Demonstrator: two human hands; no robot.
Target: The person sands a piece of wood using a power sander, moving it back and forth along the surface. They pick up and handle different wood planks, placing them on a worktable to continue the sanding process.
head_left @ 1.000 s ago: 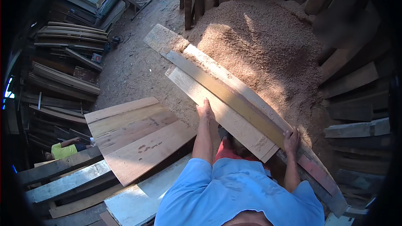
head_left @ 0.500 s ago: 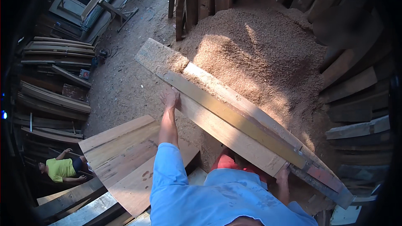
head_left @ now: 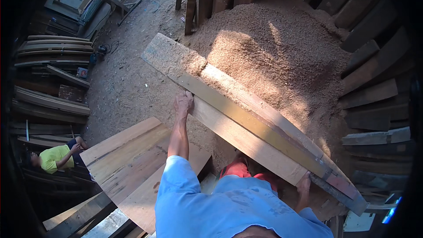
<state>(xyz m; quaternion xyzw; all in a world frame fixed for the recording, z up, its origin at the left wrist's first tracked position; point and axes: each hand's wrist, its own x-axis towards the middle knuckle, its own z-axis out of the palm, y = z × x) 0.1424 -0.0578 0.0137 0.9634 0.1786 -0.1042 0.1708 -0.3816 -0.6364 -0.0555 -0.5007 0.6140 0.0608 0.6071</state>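
Note:
A light wooden board (head_left: pixel 246 140) lies slanted from upper left to lower right, along the near side of a long yellow-brown strip (head_left: pixel 251 122). My left hand (head_left: pixel 183 102) is closed on the board's far left end, its fingers curled at the corner. At the other end, my right hand (head_left: pixel 303 182) grips the near right corner, partly hidden by the board. The strip lies on a long narrow bench (head_left: pixel 165 53) strewn with wood shavings, tapering to the lower right.
A big heap of shavings (head_left: pixel 282 57) rises beyond the bench. Wide wooden planks (head_left: pixel 132 150) lie at my left. Stacked timber (head_left: pixel 53 101) lines the left side, and upright boards (head_left: pixel 370 94) ring the right. A person in a yellow shirt (head_left: pixel 57 156) is at the far left.
My left hand's spread fingers have curled in at the board's end. The board has shifted slightly to the right and down along the strip. The person in yellow has changed posture.

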